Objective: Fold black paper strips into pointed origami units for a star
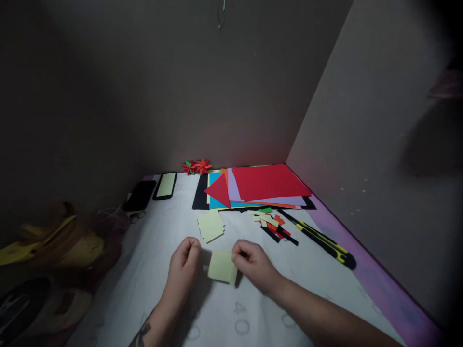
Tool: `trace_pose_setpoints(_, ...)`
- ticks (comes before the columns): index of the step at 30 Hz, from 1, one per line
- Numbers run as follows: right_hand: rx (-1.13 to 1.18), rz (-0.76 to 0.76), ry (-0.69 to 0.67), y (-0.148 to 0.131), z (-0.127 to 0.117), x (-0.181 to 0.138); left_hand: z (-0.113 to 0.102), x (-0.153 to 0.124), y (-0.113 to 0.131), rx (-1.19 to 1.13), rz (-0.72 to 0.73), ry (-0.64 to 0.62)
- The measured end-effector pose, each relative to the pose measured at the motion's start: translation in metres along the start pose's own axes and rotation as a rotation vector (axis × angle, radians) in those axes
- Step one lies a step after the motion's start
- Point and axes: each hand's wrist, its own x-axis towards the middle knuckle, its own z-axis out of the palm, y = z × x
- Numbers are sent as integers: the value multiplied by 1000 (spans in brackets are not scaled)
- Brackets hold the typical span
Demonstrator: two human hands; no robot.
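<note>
A pale yellow-green paper square [221, 266] is held just in front of me, a folded or doubled strip showing along its right side. My right hand [255, 266] pinches that square at its upper right edge. Across a small gap from the paper's left side, my left hand [185, 262] is closed with the thumb on top; what it holds, if anything, is hidden. Just beyond both hands lies a small stack of similar pale squares [211, 226]. Loose paper scraps [273, 222] in red, orange, green, black and cream are scattered beyond my right hand.
A black-and-yellow utility knife [325, 241] lies at the right. Coloured sheets [271, 182] are stacked at the back, near two folded paper stars [202, 166]. Two dark phone-like devices [165, 186] rest at back left. Walls rise behind and to the right.
</note>
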Motion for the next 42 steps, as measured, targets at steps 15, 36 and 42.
trace_pose_setpoints(15, 240, 152, 89, 5, -8, 4, -4, 1, -16, 332, 154, -103)
trace_pose_setpoints(36, 183, 201, -172, 6, 1, 1, 20, -10, -7, -377, -167, -239)
trace_pose_setpoints(42, -171, 26, -189, 2, 0, -3, 14, -9, -6, -183, 52, -147)
